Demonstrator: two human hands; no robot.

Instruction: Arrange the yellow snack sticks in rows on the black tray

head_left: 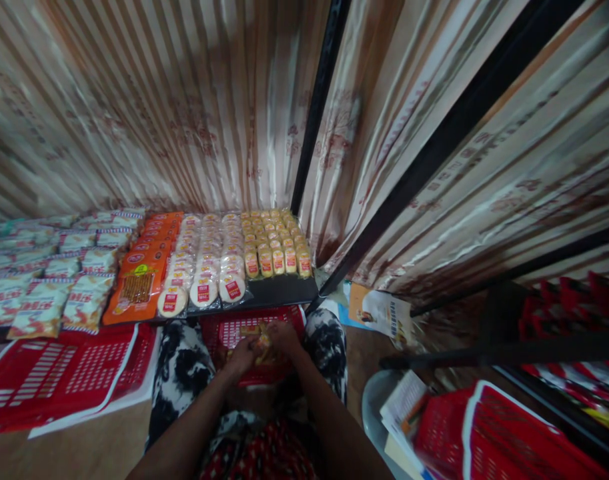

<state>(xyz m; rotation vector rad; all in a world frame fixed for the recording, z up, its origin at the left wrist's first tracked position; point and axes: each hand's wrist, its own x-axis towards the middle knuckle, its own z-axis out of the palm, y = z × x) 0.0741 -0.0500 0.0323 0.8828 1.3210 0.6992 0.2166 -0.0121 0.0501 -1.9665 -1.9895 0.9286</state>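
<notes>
Left hand, right hand: fingers grip a blurred yellow packet! Half-hidden below, a red plastic basket holds indistinct yellow pieces.

Trousers, one pair: loose cloth is covering both legs, showing black and white in irregular, marbled blotches. Patterned garment, one: red fabric is showing at the lap, carrying dark areas and small pale marks, its finer motif blurring. Forearms, two: both are showing bare, tapering towards the wrists and ending in a bare left hand and a bare right hand
</notes>
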